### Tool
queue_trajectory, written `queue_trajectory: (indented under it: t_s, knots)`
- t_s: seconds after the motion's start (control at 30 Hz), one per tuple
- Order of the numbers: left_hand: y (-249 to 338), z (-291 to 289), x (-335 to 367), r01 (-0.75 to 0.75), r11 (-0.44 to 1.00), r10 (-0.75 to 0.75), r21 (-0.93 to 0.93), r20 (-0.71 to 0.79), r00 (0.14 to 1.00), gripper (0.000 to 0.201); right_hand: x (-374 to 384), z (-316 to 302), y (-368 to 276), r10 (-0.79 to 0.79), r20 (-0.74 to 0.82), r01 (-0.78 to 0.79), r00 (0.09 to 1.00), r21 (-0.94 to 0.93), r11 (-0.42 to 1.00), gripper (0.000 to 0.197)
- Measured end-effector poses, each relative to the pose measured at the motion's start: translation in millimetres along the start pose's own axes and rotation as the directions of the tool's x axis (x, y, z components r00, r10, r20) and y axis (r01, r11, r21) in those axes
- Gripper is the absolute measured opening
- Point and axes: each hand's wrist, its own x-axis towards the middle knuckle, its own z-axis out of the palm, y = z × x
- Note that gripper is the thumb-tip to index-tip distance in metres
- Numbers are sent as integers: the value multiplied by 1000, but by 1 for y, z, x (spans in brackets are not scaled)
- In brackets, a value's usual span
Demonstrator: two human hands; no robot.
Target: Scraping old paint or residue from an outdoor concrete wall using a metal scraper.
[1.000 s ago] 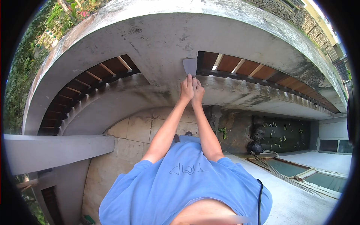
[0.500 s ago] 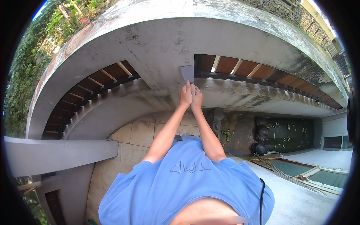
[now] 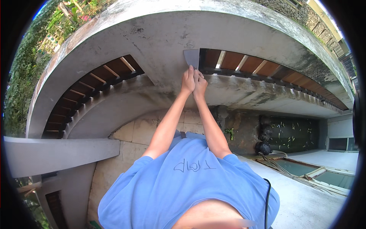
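Observation:
Both my arms reach forward, hands close together on the handle of a scraper (image 3: 191, 57) with a wide, flat grey blade. My left hand (image 3: 187, 79) is closed round the handle, its thumb pointing up toward the blade. Against it, from the other side, my right hand (image 3: 199, 83) is closed round the same handle, most of which the fingers hide. The blade lies over the grey concrete wall (image 3: 164, 49), beside the left edge of the right-hand opening; whether it touches the surface I cannot tell.
Reddish-brown slats (image 3: 251, 65) fill the right opening, and more slats (image 3: 91, 82) the left one. A grey beam (image 3: 61, 154) juts in at left. Dark round pots (image 3: 263, 147) stand by a dark trough (image 3: 291, 133) at right. Loose cables (image 3: 284, 168) lie near a window frame (image 3: 320, 172).
My two hands and the scraper have moved forward and up along the wall, and the blade now sits higher beside the opening. My grip looks the same.

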Motion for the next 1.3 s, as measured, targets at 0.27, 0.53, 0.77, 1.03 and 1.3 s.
queue_trajectory:
  t_s: [0.27, 0.53, 0.77, 1.03, 1.3]
  knots:
    - [-3, -1, 11, 0, 1000, -1, -17, -38, 999, 60, 17, -1, -18, 86, 128, -87, 988, 1, 996, 45]
    - [-34, -2, -20, 91, 993, -89, 69, -37, 995, 57, -5, 4, 29, 80, 24, -80, 996, -3, 997, 46]
    - [-24, 18, -19, 57, 995, -39, 81, -200, 979, 59, -1, 1, 43, 21, -34, -22, 999, -27, 999, 44]
    - [-42, 4, -30, 71, 997, -74, -29, -117, 990, 59, -9, 2, 36, 33, 62, -29, 998, -55, 998, 45]
    - [-33, 8, -18, 16, 995, 2, 96, -188, 982, 56, 0, 2, 26, -64, 18, 63, 998, 38, 997, 42]
